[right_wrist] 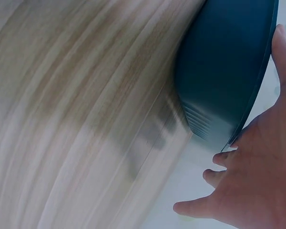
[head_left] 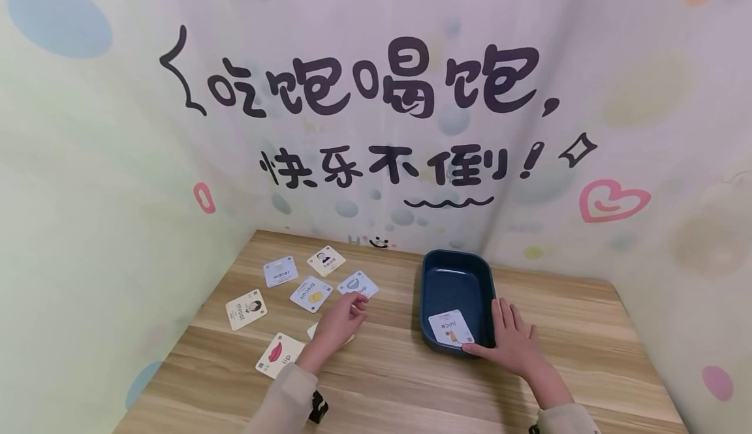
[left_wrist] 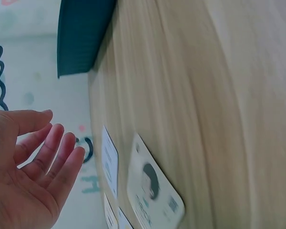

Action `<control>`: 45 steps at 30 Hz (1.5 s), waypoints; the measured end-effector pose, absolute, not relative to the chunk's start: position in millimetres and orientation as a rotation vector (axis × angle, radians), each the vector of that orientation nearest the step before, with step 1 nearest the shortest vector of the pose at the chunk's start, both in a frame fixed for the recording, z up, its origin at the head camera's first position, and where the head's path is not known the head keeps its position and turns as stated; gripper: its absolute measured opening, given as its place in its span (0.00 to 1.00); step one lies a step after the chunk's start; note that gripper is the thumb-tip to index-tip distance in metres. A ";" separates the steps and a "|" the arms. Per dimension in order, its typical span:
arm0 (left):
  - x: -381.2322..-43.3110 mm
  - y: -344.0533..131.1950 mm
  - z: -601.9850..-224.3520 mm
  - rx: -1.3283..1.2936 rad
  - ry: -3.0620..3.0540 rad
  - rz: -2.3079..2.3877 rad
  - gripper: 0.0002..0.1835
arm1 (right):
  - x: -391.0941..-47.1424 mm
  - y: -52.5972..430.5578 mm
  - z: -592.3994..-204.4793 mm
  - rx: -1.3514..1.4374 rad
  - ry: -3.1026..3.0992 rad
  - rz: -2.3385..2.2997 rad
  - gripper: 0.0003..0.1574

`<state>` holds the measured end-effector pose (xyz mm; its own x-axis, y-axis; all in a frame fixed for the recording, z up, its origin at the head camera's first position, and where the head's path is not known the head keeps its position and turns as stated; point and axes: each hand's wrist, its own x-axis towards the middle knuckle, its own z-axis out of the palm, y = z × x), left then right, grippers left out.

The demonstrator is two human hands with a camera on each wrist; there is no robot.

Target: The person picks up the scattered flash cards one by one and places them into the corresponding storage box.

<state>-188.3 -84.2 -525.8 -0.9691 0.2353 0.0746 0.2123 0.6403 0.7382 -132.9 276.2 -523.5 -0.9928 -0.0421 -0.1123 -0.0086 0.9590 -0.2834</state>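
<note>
My left hand (head_left: 337, 323) hovers over the cards with loosely bent fingers; the left wrist view shows nothing between its fingers and thumb. Beneath and beside it lie a card with a bowl-like picture (head_left: 357, 282), partly covered, another mostly hidden card (head_left: 312, 331) and a card with red lips (head_left: 273, 354). My right hand (head_left: 517, 342) rests against the right side and near corner of a dark blue rectangular tray (head_left: 458, 284), fingers spread, thumb at the rim. Inside the tray's near end lies the "juice" card (head_left: 451, 327), close to the thumb.
Left of the tray are the "biscuit" card (head_left: 311, 294), "water" card (head_left: 281, 271), "head" card (head_left: 326, 261) and "throat" card (head_left: 246, 309). All lie on a wood-grain table (head_left: 399, 382). Printed wall panels (head_left: 376, 121) with large black characters enclose the back and sides.
</note>
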 end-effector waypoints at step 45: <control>-158.4 -159.3 -550.6 0.206 3.020 0.696 0.37 | -137.4 275.8 -523.1 -0.033 2.934 -0.480 0.82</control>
